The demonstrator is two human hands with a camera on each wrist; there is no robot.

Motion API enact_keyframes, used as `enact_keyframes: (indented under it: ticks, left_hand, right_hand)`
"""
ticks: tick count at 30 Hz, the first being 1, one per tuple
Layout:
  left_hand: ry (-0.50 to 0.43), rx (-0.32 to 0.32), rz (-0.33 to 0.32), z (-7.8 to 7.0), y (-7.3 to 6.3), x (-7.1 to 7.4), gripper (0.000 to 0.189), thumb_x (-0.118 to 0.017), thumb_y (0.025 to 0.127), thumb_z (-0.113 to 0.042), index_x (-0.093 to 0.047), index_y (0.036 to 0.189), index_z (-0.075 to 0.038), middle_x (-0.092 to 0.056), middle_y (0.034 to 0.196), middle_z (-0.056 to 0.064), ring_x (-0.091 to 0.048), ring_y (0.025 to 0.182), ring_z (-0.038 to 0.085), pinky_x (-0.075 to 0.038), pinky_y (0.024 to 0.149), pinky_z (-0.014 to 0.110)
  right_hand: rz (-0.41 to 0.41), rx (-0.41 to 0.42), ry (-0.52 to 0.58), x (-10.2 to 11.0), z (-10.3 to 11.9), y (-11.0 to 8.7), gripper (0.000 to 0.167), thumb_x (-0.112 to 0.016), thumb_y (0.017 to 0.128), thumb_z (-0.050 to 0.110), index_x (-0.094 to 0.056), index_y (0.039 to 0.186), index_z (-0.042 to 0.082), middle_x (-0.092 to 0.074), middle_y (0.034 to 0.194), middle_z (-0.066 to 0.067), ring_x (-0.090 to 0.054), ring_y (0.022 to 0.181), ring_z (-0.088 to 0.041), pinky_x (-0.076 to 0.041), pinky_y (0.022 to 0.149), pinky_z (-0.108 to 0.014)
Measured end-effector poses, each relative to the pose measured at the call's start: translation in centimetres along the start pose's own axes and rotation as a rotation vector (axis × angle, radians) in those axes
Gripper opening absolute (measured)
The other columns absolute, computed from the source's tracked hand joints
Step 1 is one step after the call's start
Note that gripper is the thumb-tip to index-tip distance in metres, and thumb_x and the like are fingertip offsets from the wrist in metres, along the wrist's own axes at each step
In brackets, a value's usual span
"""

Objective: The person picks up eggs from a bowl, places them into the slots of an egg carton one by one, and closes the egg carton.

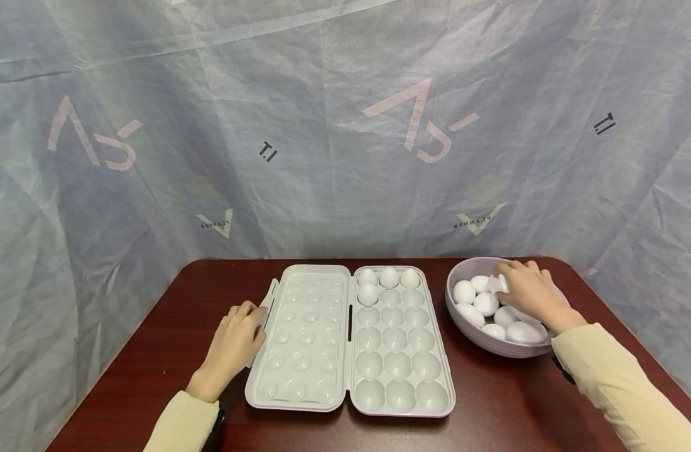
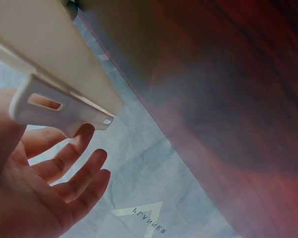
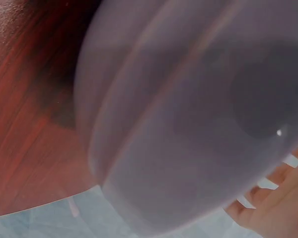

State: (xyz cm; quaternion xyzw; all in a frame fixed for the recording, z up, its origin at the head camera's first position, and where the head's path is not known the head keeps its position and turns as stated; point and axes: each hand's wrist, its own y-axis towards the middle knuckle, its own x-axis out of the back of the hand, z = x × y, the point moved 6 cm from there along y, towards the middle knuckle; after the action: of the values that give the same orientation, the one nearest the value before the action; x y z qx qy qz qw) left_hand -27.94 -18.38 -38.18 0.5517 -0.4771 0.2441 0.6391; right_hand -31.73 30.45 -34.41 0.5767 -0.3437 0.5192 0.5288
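A white egg tray (image 1: 400,353) lies opened flat on the table, its lid (image 1: 303,326) on the left and its cups on the right. Several white eggs (image 1: 389,277) sit in the cups at the far end. My left hand (image 1: 232,339) holds the latch flap (image 2: 54,106) on the lid's outer edge with curled fingers. At the right, my right hand (image 1: 532,292) reaches over the rim of a grey-purple bowl (image 1: 492,344) and pinches an egg (image 1: 497,284). More eggs (image 1: 485,304) lie in the bowl. In the right wrist view, the bowl's wall hides the fingertips.
The dark red wooden table (image 1: 170,351) has rounded far corners. Behind it hangs a grey printed cloth (image 1: 323,157). The bowl stands to the right of the tray, near the table's far right corner.
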Motion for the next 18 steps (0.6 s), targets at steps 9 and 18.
enact_keyframes:
  ticks: [9, 18]
  left_hand:
    - [-0.001, -0.004, -0.002, -0.1, 0.0, 0.0, 0.033, -0.066, 0.074, -0.006, -0.066, 0.106, 0.0, -0.058, 0.094, 0.013, -0.054, 0.085, 0.031, -0.046, 0.068, 0.041]
    - [-0.001, -0.001, 0.001, 0.0, 0.0, 0.0, 0.032, -0.065, 0.074, -0.006, -0.066, 0.106, 0.0, -0.058, 0.095, 0.013, -0.054, 0.087, 0.032, -0.046, 0.069, 0.042]
  right_hand:
    - [-0.006, 0.008, -0.028, -0.6, -0.2, -0.1, 0.038, -0.073, 0.071, 0.015, -0.058, 0.105, 0.007, -0.056, 0.108, -0.023, -0.046, 0.093, -0.046, -0.033, 0.065, -0.049]
    - [-0.028, 0.016, -0.063, -1.1, -0.3, -0.1, 0.043, -0.073, 0.068, 0.014, -0.055, 0.107, 0.006, -0.054, 0.107, -0.022, -0.044, 0.095, -0.046, -0.032, 0.066, -0.05]
